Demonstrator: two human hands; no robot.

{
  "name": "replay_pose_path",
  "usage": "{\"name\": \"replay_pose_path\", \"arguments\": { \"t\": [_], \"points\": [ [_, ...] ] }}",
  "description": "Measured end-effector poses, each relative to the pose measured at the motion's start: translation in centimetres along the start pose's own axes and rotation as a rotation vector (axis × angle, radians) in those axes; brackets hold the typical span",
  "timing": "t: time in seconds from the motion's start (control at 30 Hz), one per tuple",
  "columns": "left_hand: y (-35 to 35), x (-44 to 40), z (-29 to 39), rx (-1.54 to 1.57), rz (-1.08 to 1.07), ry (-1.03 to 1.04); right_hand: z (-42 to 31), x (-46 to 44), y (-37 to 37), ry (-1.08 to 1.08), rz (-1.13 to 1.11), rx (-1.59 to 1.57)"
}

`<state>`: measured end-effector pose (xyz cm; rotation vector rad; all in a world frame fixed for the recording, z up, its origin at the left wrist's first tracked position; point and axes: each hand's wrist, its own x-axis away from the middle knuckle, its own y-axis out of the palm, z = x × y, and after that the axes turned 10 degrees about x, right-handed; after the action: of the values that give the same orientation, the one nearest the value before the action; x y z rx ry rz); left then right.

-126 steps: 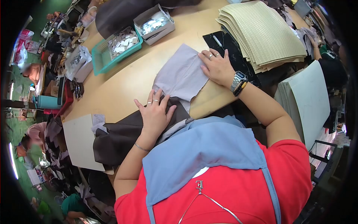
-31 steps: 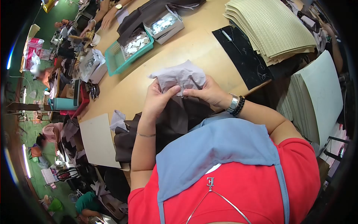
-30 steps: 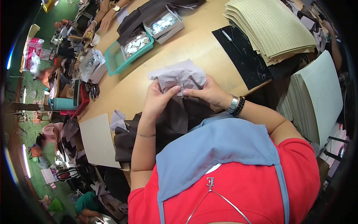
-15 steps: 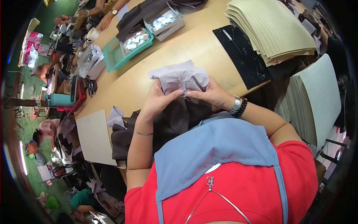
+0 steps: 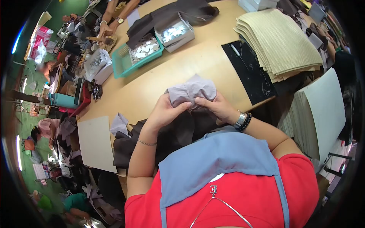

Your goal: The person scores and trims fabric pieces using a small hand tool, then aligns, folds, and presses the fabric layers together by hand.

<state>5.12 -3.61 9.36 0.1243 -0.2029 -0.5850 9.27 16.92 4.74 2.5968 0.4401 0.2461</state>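
Dark cloth (image 5: 127, 150) bunches along the near edge of the worktop (image 5: 133, 93); snagging there could tug things askew. Left hand (image 5: 164, 110), grasping grey cloth (image 5: 201, 88) near that edge, could crease it through uneven thumb pressure. Right hand (image 5: 223, 110) grasps it too; slackening could let folds slip.

Head-worn, one camera looks forward and steeply down from close above, its wide view spanning the wearer's chest (image 5: 235, 190), the worktop (image 5: 186, 59) and the floor (image 5: 69, 8) beyond its left edge.
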Motion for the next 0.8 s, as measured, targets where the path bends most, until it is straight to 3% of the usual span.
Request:
{"name": "replay_pose_path", "arguments": {
  "t": [0.1, 0.17, 0.23, 0.27, 0.3, 0.37, 0.4, 0.43, 0.47, 0.5, 0.53, 0.57, 0.6, 0.63, 0.7, 0.77, 0.8],
  "points": [
    [-0.6, -0.5, 3.3, 0.007, 0.181, 0.186, 1.0, -0.3, -1.1, -0.057, -0.081, 0.191],
    [-1.7, -1.7, 5.9, 0.204, 0.399, 0.400, 0.6, -0.2, -0.7, -0.086, -0.214, 0.368],
    [-2.9, -1.6, 9.6, 0.371, 0.630, 0.394, 0.2, 0.2, 0.2, -0.064, -0.335, 0.539],
    [-2.9, -1.4, 11.4, 0.380, 0.646, 0.505, -0.8, 0.5, 1.8, 0.007, -0.296, 0.440],
    [-4.4, -1.4, 12.3, 0.394, 0.734, 0.514, -1.2, 0.0, 1.2, 0.160, -0.332, 0.538],
    [-5.5, -0.2, 13.7, 0.589, 0.643, 0.614, -2.7, -2.2, -1.1, 0.471, -0.396, 0.723],
    [-6.6, 0.5, 13.9, 0.601, 0.667, 0.658, -4.6, -2.4, -1.4, 0.182, -0.406, 0.554],
    [-7.7, 1.4, 13.9, 0.611, 0.694, 0.697, -8.4, -3.3, -2.2, 0.049, -0.447, 0.627],
    [-8.3, 2.2, 13.9, 0.549, 0.888, 0.714, -10.4, -4.6, -3.0, -0.062, -0.261, 0.637],
    [-9.6, 3.2, 13.1, 0.533, 0.794, 0.742, -13.7, -5.1, -2.4, -0.191, 0.002, 0.699],
    [-11.3, 4.3, 11.4, 0.517, 0.700, 0.766, -15.1, -7.5, -3.6, -0.686, 0.247, 0.810],
    [-12.2, 5.2, 9.6, 0.504, 0.605, 0.791, -17.7, -8.6, -3.6, -0.923, 0.318, 0.831],
    [-11.3, 5.7, 8.1, 0.486, 0.724, 0.739, -19.0, -9.2, -4.9, -0.945, 0.527, 0.987],
    [-10.4, 6.1, 6.5, 0.468, 0.843, 0.693, -20.3, -7.7, -1.9, -0.989, 0.501, 0.776],
    [-13.2, 7.5, 0.2, 0.510, 1.071, 0.582, -19.1, -8.3, -4.9, -1.164, 0.575, 1.119],
    [-14.8, 10.1, -5.8, 0.680, 1.120, 0.356, -15.8, -7.6, -6.3, -0.882, 0.359, 1.019],
    [-14.2, 11.3, -7.5, 0.716, 1.112, 0.274, -14.0, -6.6, -7.1, -0.740, 0.318, 1.200]
  ]
}}
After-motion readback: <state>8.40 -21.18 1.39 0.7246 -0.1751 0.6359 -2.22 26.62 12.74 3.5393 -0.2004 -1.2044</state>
